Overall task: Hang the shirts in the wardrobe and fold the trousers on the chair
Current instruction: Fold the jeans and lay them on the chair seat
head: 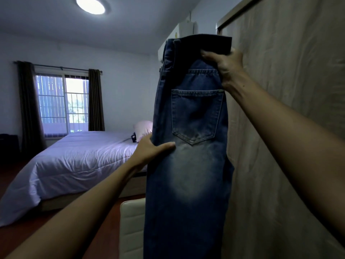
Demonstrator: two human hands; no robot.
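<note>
Aloft, right hand [224,66] grips jeans [188,174] at waistband, left hand [149,148] at side edge.

Below my left hand [149,148], the jeans [188,174] run off the bottom edge; that hand's fingers vanish behind the denim; the chair [130,227] beneath is half covered; the thumb of my right hand [225,66] is mostly behind the waistband.

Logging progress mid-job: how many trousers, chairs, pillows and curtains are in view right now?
jeans: 1
chair: 1
pillows: 2, pink pillow and starred cushion
curtains: 2, left curtain and right curtain
Total: 6
</note>
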